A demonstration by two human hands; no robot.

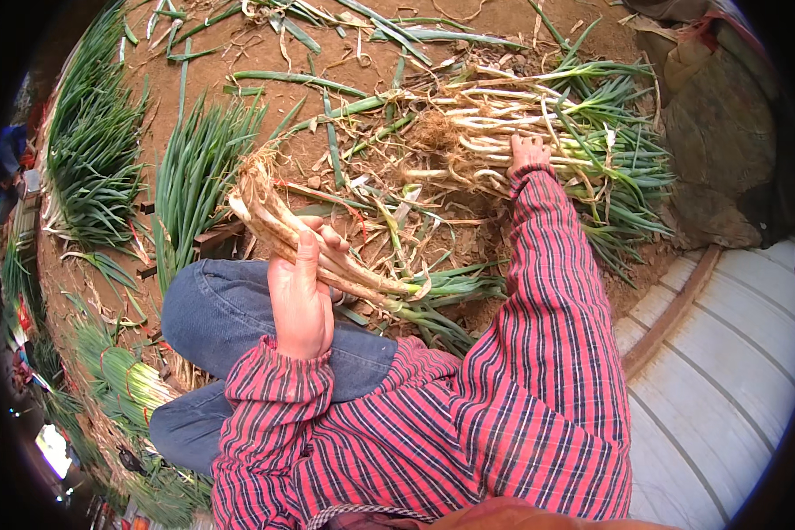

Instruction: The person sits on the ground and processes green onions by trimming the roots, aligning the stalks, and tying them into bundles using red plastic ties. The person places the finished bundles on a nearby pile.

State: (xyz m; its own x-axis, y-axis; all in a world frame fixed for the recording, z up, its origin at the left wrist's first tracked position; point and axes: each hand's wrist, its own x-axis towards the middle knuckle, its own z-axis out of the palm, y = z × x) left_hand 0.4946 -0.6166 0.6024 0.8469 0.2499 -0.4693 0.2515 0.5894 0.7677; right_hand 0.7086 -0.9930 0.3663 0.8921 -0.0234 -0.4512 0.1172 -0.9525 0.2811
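My left hand (305,285) is closed around several green onions (344,268), their rooty white ends up to the left and their green leaves trailing to the right over the ground. My right hand (530,151) reaches out to a large pile of green onions (497,122) and rests on their pale stalks. Its fingers lie partly among the stalks, so whether they grip one cannot be told. The pile has its roots to the left and its leaves to the right.
Cut leaves and dry peelings (371,192) litter the dirt floor. A sheaf of green onions (202,172) and a longer row (96,152) stand at the left, with a tied bundle (129,381) below. A dark cloth-like heap (722,126) and a pale ribbed sheet (722,371) lie at the right.
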